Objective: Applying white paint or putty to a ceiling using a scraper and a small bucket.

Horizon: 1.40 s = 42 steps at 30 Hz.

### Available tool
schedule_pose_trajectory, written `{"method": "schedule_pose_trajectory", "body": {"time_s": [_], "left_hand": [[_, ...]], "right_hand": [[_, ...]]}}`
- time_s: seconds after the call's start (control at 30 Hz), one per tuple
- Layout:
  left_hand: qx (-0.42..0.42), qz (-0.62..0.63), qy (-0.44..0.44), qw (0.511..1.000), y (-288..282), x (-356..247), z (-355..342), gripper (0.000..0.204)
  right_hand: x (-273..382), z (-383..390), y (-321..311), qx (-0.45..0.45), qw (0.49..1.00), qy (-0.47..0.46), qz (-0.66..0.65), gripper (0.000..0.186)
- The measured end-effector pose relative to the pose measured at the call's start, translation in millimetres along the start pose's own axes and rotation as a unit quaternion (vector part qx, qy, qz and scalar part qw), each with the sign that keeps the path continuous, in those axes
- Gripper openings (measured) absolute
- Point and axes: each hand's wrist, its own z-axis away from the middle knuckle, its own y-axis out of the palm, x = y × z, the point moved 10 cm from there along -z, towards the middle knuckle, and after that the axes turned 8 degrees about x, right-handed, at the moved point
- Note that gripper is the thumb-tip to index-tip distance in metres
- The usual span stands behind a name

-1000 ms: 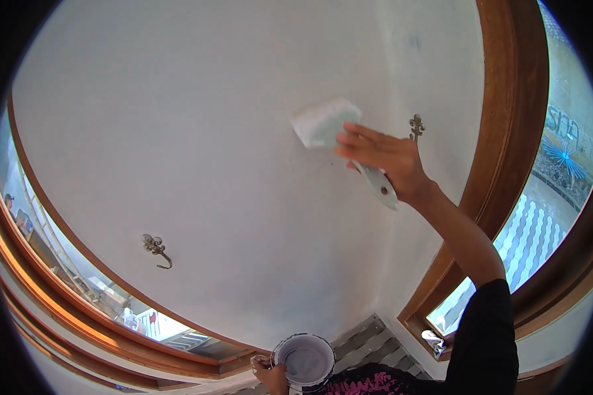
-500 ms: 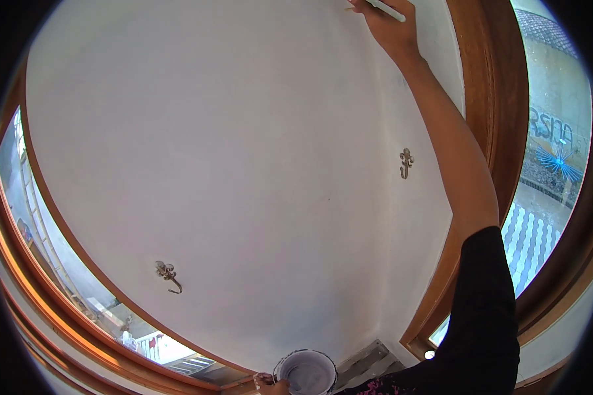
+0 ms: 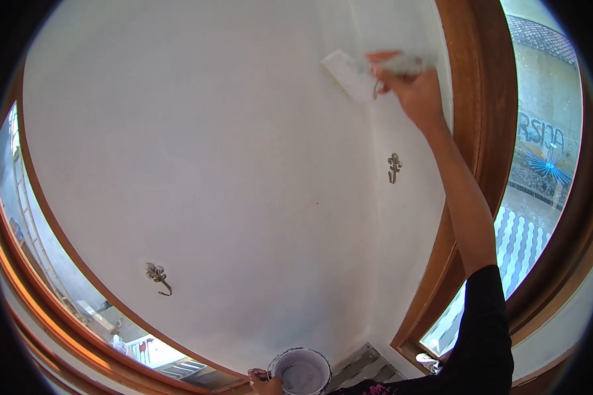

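My right hand (image 3: 415, 99) is raised to the upper right of the white wall (image 3: 230, 164), partly blurred by motion. Its fingers are closed on a wide flat paintbrush (image 3: 349, 74), whose pale bristle end points left against the wall near the inner corner. Down at the lower edge, my left hand (image 3: 267, 383) grips the left rim of a round paint bucket (image 3: 302, 372). Greyish-white paint lies inside the bucket, and its rim is smeared with paint.
Two ornate metal hooks are fixed to the wall: one (image 3: 394, 168) below my right hand, another (image 3: 158, 278) at lower left. Brown wooden window frames (image 3: 471, 99) curve along both sides. A striped grey-and-white surface (image 3: 366, 367) shows beside the bucket.
My right hand has come down from the top edge with the paintbrush, whose bristle end now shows against the wall. My left hand still holds the bucket. The view has shifted slightly.
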Motion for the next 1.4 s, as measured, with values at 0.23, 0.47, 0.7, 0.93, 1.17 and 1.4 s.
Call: {"method": "schedule_pose_trajectory", "body": {"time_s": [0.23,0.47,0.7,0.93,1.17,1.4], "left_hand": [[-0.002,0.015,0.023,1.000,10,-10,5,0.025],[-0.038,0.009,-0.014,0.999,-7,2,16,0.025],[-0.063,0.022,-0.008,0.998,-22,33,9,0.024],[-0.056,-0.042,0.000,0.998,-11,36,2,0.027],[0.016,0.038,-0.037,0.998,12,39,0,0.027],[-0.003,-0.034,0.051,0.998,-6,19,6,0.024]], "right_hand": [[35,-74,-1,-0.165,0.940,0.023,-0.298,0.020],[22,-89,72,-0.101,0.939,0.000,-0.330,0.024],[30,-79,33,-0.172,0.930,-0.044,-0.321,0.022],[123,-83,55,-0.050,0.909,-0.409,0.055,0.011],[65,-12,77,0.061,0.941,-0.312,0.112,0.012],[74,88,98,0.197,0.940,-0.243,0.136,0.013]]}}
